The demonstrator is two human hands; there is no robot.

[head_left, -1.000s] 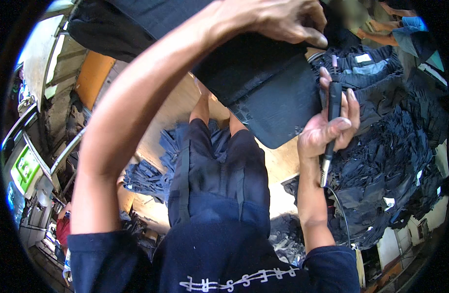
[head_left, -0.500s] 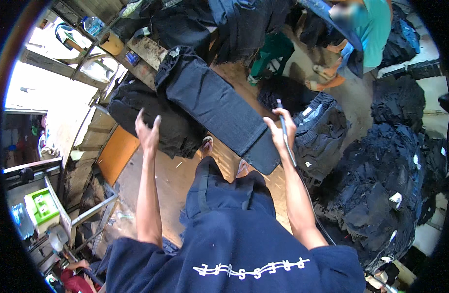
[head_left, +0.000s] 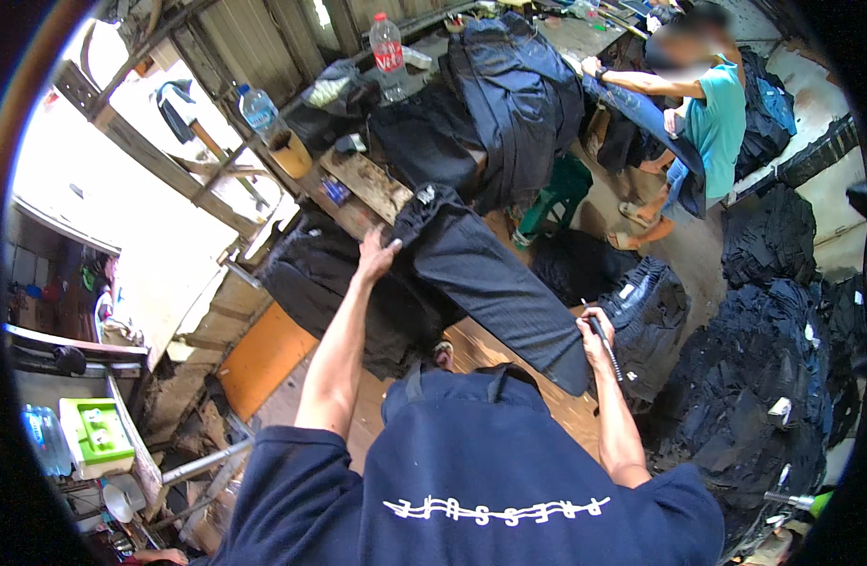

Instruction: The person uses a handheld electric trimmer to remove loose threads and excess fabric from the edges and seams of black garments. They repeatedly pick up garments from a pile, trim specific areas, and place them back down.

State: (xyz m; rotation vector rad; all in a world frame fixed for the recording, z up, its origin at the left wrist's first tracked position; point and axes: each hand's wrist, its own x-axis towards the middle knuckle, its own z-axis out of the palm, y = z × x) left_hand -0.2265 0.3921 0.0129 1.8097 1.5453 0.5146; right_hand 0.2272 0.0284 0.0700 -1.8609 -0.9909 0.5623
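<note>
1. We see the left hand (head_left: 375,253) raised forward, its fingers (head_left: 388,247) closed on the upper edge of a long dark pinstriped fabric garment (head_left: 490,283).
2. The garment hangs stretched on a slant between both hands, its top near a worn wooden table (head_left: 363,184) and its lower end by the right hand (head_left: 594,338).
3. The right hand sits at the garment's lower edge; its fingers are wrapped tight around a slim dark rod-shaped tool (head_left: 611,351) that points down and to the right. We cannot tell whether this hand also pinches the cloth.
4. On the table stand a clear plastic bottle with a red label (head_left: 387,55), a second clear bottle with a blue label (head_left: 258,108) and a heap of dark folded garments (head_left: 509,94).
5. Stacks of dark cloth pieces (head_left: 764,377) lie to the right, well apart from the left hand.
6. Another person in a teal shirt (head_left: 716,118) sits beyond the table, handling dark fabric.
7. A green plastic box (head_left: 94,436) rests on a shelf at far left.
</note>
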